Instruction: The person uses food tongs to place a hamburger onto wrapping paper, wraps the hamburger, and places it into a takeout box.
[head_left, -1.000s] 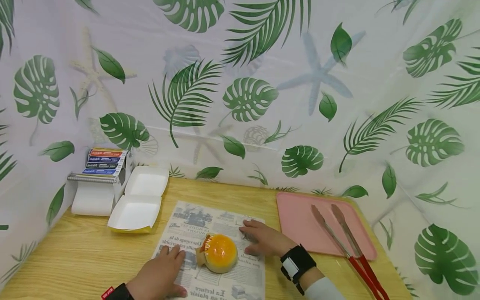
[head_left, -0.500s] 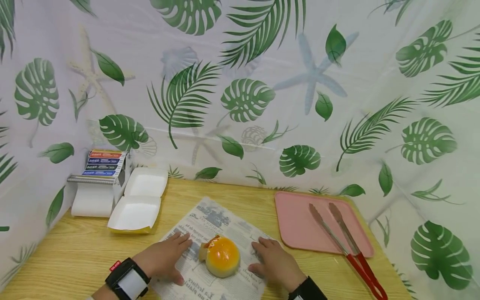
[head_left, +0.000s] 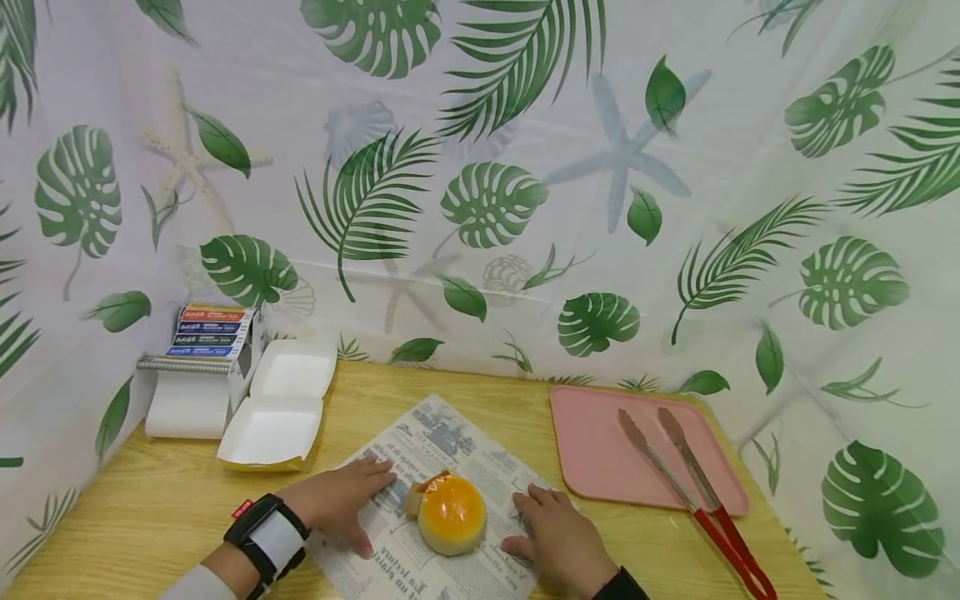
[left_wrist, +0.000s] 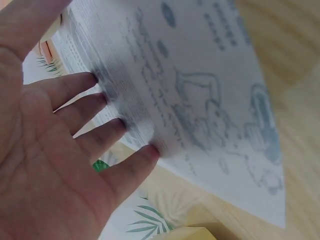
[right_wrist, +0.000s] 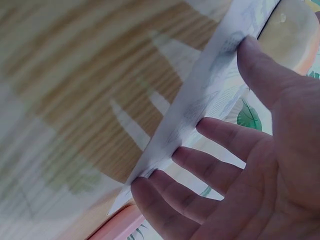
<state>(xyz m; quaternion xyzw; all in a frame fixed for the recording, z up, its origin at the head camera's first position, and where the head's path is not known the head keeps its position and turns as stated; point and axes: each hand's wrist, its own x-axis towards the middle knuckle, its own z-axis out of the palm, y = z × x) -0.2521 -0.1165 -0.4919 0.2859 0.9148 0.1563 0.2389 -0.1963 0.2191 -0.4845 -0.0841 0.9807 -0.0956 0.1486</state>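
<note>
A round, glossy orange-topped bun (head_left: 452,515) sits on a sheet of newsprint-patterned wrapping paper (head_left: 480,575), with a smaller tan piece topped by a brown strip with white zigzags at its left side. The sheet lies turned, one corner pointing to the back. To the bun's left, my left hand (head_left: 347,498) has its fingers spread on the paper; the left wrist view shows its fingertips touching the printed surface (left_wrist: 200,90). My right hand (head_left: 561,537) is at the sheet's right edge, with straight fingertips on the paper in the right wrist view. Both hands are apart from the bun.
At the back left an opened white takeaway box (head_left: 273,429) stands beside a roll dispenser (head_left: 198,367) with white sheet hanging from it. A pink tray (head_left: 600,450) lies on the right, with red-handled tongs (head_left: 697,492) across it. A leaf-printed curtain (head_left: 495,275) closes off the back.
The paper has rotated so a corner points backward, and the bun has shifted slightly right with it. My left hand has moved forward and right; my right hand has moved slightly right and nearer me.
</note>
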